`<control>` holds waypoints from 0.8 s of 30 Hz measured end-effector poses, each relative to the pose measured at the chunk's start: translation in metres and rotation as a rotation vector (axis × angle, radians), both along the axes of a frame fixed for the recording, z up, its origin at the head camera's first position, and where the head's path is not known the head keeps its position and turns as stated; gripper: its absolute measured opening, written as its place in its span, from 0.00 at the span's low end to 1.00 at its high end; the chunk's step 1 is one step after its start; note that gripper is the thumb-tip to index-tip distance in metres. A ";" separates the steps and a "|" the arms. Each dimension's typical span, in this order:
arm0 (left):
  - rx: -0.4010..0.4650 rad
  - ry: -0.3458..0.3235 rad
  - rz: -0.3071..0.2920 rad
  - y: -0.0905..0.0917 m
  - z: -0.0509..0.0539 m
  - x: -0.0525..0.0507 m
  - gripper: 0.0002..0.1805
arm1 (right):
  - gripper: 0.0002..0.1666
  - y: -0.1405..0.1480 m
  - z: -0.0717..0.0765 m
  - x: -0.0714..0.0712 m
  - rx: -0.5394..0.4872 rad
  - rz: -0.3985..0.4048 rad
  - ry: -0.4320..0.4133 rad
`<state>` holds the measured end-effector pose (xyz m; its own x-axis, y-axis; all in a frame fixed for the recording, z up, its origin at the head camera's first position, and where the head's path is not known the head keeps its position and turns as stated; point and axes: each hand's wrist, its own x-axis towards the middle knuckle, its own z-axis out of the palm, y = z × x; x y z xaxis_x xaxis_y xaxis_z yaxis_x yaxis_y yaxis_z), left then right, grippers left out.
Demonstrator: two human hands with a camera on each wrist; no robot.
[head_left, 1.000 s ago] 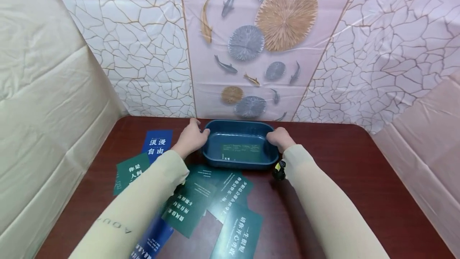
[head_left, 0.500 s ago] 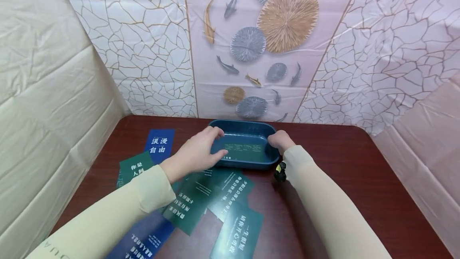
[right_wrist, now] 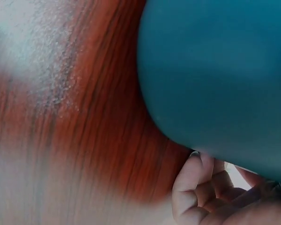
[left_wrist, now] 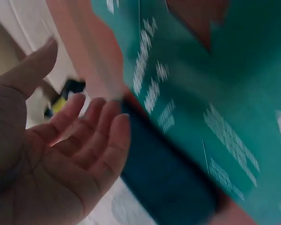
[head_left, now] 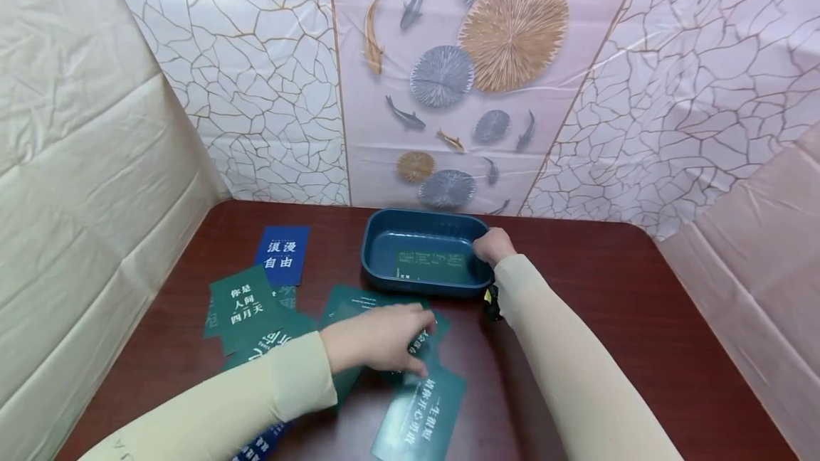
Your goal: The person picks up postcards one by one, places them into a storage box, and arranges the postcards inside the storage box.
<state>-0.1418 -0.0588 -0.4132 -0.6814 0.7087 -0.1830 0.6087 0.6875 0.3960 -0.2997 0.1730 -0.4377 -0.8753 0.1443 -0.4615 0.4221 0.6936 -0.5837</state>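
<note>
While left fingers [left_wrist: 115,144] curve loosely, right fingers [right_wrist: 188,177] grip a glossy dark blue tray [head_left: 428,288].

Place: indoor, screened-off tabletop nook; home, office or other, can't tell.
Surface [head_left: 628,319]: dk red-brown, wood-grain, glossy in spots, far corners rounded.
Back: pale pink panel [head_left: 384,169] w/ fish prints [head_left: 413,2] + round leaf-like prints [head_left: 514,33], just beyond far edge; white crackle-pattern panels [head_left: 256,77] either side.
L side: creased cream sheeting [head_left: 90,176] along L edge.
R side: creased pinkish sheeting [head_left: 762,255] along R edge.
</note>
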 end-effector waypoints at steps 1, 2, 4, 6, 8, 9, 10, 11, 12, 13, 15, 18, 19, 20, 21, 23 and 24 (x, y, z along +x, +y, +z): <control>-0.024 0.002 -0.020 0.003 -0.002 0.003 0.34 | 0.32 0.000 0.000 -0.001 -0.004 0.000 -0.004; -0.049 0.008 -0.037 0.006 -0.004 0.005 0.36 | 0.32 0.000 0.000 -0.001 -0.006 -0.002 -0.004; -0.086 0.019 -0.064 0.011 -0.008 0.009 0.39 | 0.32 0.001 -0.001 -0.002 -0.015 -0.001 -0.003; -0.103 0.028 -0.080 0.014 -0.011 0.012 0.41 | 0.32 0.002 -0.002 -0.002 -0.019 0.004 -0.002; -0.106 0.038 -0.091 0.016 -0.014 0.014 0.42 | 0.32 0.003 -0.002 -0.003 -0.022 0.008 0.001; -0.105 0.038 -0.091 0.017 -0.016 0.015 0.42 | 0.32 0.003 -0.002 -0.003 -0.022 0.011 0.003; -0.104 0.041 -0.096 0.018 -0.017 0.016 0.42 | 0.32 0.004 -0.003 -0.003 -0.020 0.011 0.004; -0.106 0.046 -0.100 0.020 -0.019 0.017 0.42 | 0.32 0.004 -0.003 -0.003 -0.017 0.011 0.006; -0.111 0.051 -0.103 0.022 -0.021 0.017 0.42 | 0.32 0.004 -0.004 -0.003 -0.014 0.010 0.008; -0.115 0.050 -0.104 0.023 -0.023 0.018 0.42 | 0.32 0.004 -0.004 -0.003 -0.011 0.009 0.008; -0.130 0.051 -0.110 0.026 -0.025 0.018 0.42 | 0.32 0.002 -0.003 -0.003 -0.005 0.008 0.009; -0.156 0.071 -0.127 0.031 -0.028 0.018 0.43 | 0.32 0.000 -0.004 -0.003 0.000 0.003 0.008; -0.164 0.081 -0.132 0.032 -0.029 0.018 0.43 | 0.32 0.000 -0.004 -0.003 0.000 0.001 0.010; -0.172 0.096 -0.138 0.034 -0.030 0.018 0.44 | 0.32 0.000 -0.004 -0.003 0.000 -0.002 0.014; -0.179 0.113 -0.144 0.035 -0.030 0.019 0.45 | 0.32 0.000 -0.005 -0.004 -0.001 -0.004 0.015; -0.187 0.137 -0.149 0.038 -0.031 0.019 0.46 | 0.32 0.002 -0.007 -0.003 -0.006 -0.011 0.015; -0.192 0.146 -0.151 0.040 -0.031 0.019 0.46 | 0.32 0.003 -0.008 -0.003 -0.010 -0.015 0.014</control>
